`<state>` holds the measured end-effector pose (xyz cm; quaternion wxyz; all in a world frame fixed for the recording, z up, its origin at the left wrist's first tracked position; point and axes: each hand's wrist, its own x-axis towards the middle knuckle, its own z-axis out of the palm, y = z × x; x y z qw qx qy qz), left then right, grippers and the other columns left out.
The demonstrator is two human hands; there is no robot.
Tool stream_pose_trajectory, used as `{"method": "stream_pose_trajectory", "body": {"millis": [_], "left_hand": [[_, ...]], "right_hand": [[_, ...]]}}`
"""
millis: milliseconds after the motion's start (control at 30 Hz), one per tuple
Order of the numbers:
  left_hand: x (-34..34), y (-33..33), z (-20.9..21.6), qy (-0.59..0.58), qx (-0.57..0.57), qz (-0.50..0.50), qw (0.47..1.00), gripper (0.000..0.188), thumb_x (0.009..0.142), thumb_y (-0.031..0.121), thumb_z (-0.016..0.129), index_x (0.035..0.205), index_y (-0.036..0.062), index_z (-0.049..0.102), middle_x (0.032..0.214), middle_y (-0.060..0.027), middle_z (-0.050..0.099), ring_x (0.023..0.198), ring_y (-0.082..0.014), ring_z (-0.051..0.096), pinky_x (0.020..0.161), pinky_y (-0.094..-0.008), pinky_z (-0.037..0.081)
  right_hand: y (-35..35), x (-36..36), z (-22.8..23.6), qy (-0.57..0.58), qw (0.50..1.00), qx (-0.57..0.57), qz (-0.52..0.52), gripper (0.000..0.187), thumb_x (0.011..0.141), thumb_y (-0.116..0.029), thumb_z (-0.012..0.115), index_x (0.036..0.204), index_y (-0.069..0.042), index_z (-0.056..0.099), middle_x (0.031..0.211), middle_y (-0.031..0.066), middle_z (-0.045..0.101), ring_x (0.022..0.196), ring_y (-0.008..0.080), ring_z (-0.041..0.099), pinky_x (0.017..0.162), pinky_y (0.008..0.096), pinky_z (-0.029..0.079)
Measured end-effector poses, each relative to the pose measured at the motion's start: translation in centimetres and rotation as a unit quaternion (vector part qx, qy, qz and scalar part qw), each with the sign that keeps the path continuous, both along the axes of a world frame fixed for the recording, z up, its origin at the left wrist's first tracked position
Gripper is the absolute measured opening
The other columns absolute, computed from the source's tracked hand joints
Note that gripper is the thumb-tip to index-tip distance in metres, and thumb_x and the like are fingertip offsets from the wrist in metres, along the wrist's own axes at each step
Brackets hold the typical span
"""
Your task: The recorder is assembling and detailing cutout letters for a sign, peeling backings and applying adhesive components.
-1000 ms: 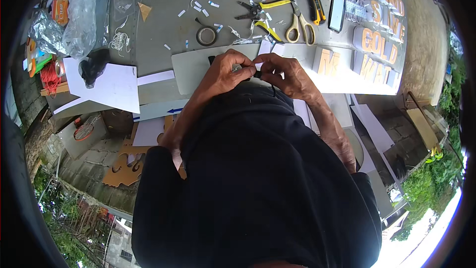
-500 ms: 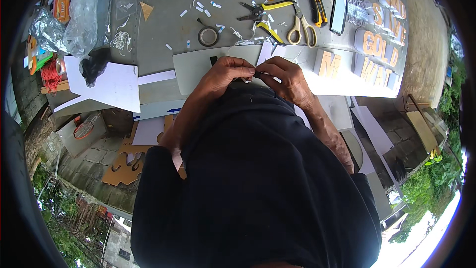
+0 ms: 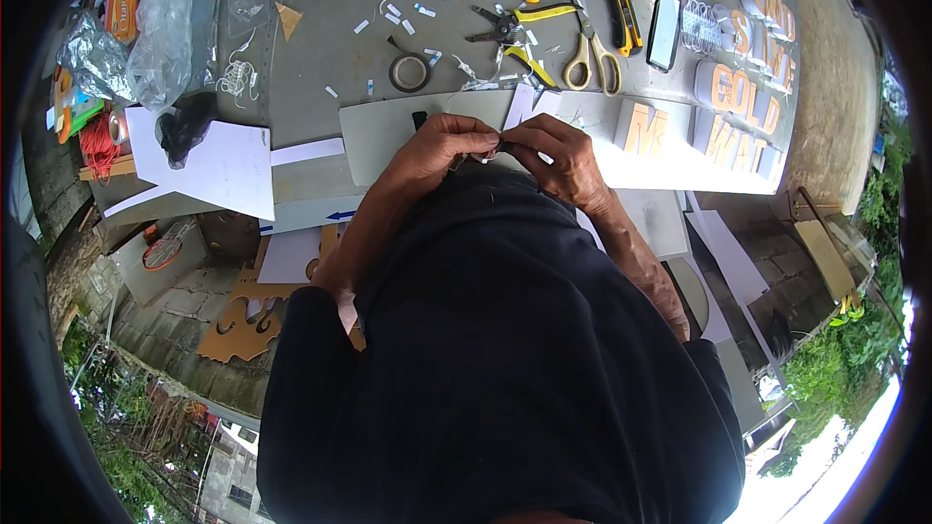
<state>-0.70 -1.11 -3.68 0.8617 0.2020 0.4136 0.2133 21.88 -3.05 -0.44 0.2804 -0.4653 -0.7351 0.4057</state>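
Close to my body at the table's near edge, my left hand (image 3: 449,147) and my right hand (image 3: 555,157) meet with fingertips pinched together. Between them is a small black piece of tape (image 3: 503,147), mostly covered by the fingers. A thin pale wire (image 3: 484,159) shows just under the left fingertips. Under the hands lies a pale flat board (image 3: 374,141), with another short black strip (image 3: 419,120) stuck to it. A white cut-out letter (image 3: 520,105) stands just beyond my right hand. Farther off is a roll of black tape (image 3: 409,72).
Beyond the board lie yellow-handled wire strippers (image 3: 503,25), scissors (image 3: 592,58), cutter knives (image 3: 621,10), a phone (image 3: 663,31) and several small white strips. Block letters (image 3: 733,87) stand at the right. Plastic bags (image 3: 160,49) and white sheet pieces (image 3: 233,170) occupy the left.
Both hands stay in nearly the same place, with only slight finger shifts. A little more of the pale wire shows below the left fingers.
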Motion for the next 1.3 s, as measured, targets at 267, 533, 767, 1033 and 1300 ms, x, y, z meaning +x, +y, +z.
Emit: {"method": "stream_pose_trajectory", "body": {"millis": [267,533,767,1033,1300], "left_hand": [[0.2,0.0,1.6,0.082,0.142,-0.033,0.986,0.014,0.091,0.01,0.073,0.098,-0.0016,0.075,0.089,-0.0061,0.072,0.085,-0.0129,0.064,0.081,-0.0293,0.053],[1.0,-0.3,3.7,0.253,0.494,-0.003,0.832,0.01,0.082,0.007,0.078,0.09,0.0022,0.076,0.079,-0.0073,0.068,0.09,-0.0194,0.061,0.073,-0.0329,0.052],[1.4,-0.3,4.2,0.296,0.58,-0.005,0.759,0.011,0.081,0.007,0.079,0.091,0.0027,0.075,0.081,-0.0076,0.069,0.092,-0.0206,0.061,0.075,-0.0336,0.052],[1.7,-0.2,3.8,0.271,0.475,-0.019,0.837,0.011,0.082,0.01,0.079,0.089,0.0013,0.075,0.086,-0.0076,0.066,0.092,-0.0191,0.061,0.079,-0.0333,0.05],[1.7,-0.3,3.0,0.239,0.357,-0.02,0.903,0.014,0.084,0.011,0.077,0.093,0.0004,0.076,0.09,-0.01,0.069,0.085,-0.0158,0.066,0.076,-0.0298,0.051]], "right_hand": [[-0.1,0.1,0.0,0.044,0.998,-0.03,-0.041,0.016,0.086,-0.004,0.075,0.102,-0.005,0.073,0.087,0.009,0.069,0.076,0.0238,0.069,0.065,0.0348,0.055],[-0.4,-0.4,0.1,0.105,0.971,-0.189,-0.105,0.013,0.09,-0.011,0.075,0.098,-0.001,0.072,0.086,0.009,0.071,0.076,0.0168,0.068,0.068,0.0328,0.053],[0.0,-0.7,2.0,0.134,0.904,-0.372,-0.163,0.02,0.091,-0.017,0.072,0.098,0.002,0.07,0.086,0.0073,0.072,0.077,0.0101,0.063,0.071,0.0281,0.05],[-0.3,-0.5,2.5,0.1,0.924,-0.331,-0.162,0.019,0.092,-0.016,0.07,0.097,0.003,0.068,0.082,0.0091,0.07,0.072,0.0114,0.062,0.066,0.0295,0.049],[-1.4,-1.1,1.9,0.072,0.962,-0.194,-0.177,0.017,0.089,-0.011,0.075,0.094,0.003,0.066,0.079,0.0122,0.071,0.07,0.0175,0.069,0.065,0.0312,0.054]]}}
